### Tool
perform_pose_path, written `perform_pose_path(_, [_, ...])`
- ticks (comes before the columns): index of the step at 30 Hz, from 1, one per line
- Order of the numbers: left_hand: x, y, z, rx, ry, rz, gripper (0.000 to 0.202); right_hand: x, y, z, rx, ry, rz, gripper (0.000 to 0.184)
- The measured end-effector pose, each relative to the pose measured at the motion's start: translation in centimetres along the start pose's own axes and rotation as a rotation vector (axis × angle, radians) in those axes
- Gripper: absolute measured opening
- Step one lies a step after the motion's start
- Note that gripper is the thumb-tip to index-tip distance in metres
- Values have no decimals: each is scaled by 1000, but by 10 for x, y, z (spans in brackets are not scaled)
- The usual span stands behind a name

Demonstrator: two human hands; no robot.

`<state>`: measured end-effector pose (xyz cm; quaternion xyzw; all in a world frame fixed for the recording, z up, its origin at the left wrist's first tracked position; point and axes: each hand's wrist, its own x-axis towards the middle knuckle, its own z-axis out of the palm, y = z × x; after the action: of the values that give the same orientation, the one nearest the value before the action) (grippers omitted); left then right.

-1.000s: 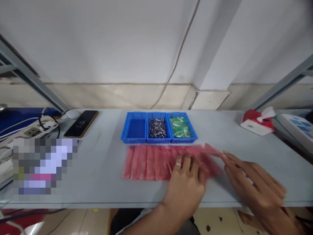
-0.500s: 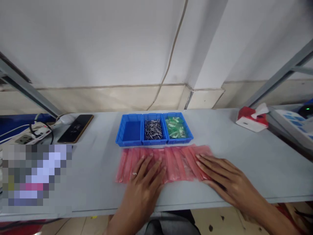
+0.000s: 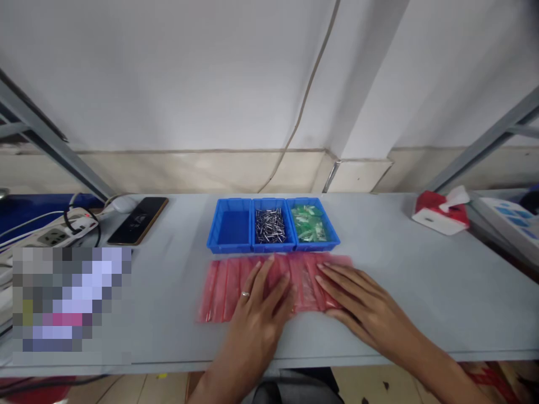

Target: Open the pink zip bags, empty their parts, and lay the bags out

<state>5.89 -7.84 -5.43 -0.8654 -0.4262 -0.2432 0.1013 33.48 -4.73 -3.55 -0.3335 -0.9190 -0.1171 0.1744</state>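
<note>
A row of red plastic bags is laid flat on a grey table, just in front of a blue tray, with the bags set side by side and partly overlapping.

The left hand is held open and palm down on the middle of the row, its fingers spread, and a ring is worn on one finger. The right hand is also held open and palm down, its fingers kept close together and laid over the right end of the row. Nothing is gripped by either hand; the bags are only pressed on from above. A narrow gap is left between the two hands.

Three compartments are formed in the tray. Metal pins are heaped in the middle one, and small green pieces are held in the right one.

A phone is placed to the left of the tray, with a power strip beyond it. A tissue box is placed well to the right of the tray.
</note>
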Motion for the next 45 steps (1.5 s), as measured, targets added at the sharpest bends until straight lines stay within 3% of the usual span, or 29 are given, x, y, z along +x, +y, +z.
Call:
perform_pose_path(5, [1, -4, 3, -55, 3, 47, 36, 4, 0, -1, 18, -59, -28, 50])
perform_pose_path(11, [7, -12, -9, -63, -70, 118, 38, 18, -3, 0, 52, 5, -25, 53])
perform_pose_path(16, [-22, -36, -28, -22, -36, 22, 44, 15, -3, 1, 80, 7, -28, 50])
perform_pose_path(17, [-27, -42, -30, -10, -75, 22, 45, 15, -3, 1, 86, -2, -23, 51])
perform_pose_path(21, [-36, -64, -31, 1, -46, 52, 43, 23, -7, 1, 70, -73, -68, 58])
perform_pose_path(25, [-41, -74, -30, -32, -30, -2, 46, 33, -13, -1, 58, -126, -100, 50])
perform_pose_path(31, [-44, -72, -29, -111, -15, -61, 47, 44, -21, 6, 81, -63, -64, 55])
perform_pose_path(39, [-36, -65, -30, -120, -35, -81, 43, 62, -31, 13, 115, -66, -73, 46])
perform_pose_path(45, [-22, -44, -36, -59, 10, -50, 47, 56, -32, 4, 91, -30, -61, 54])
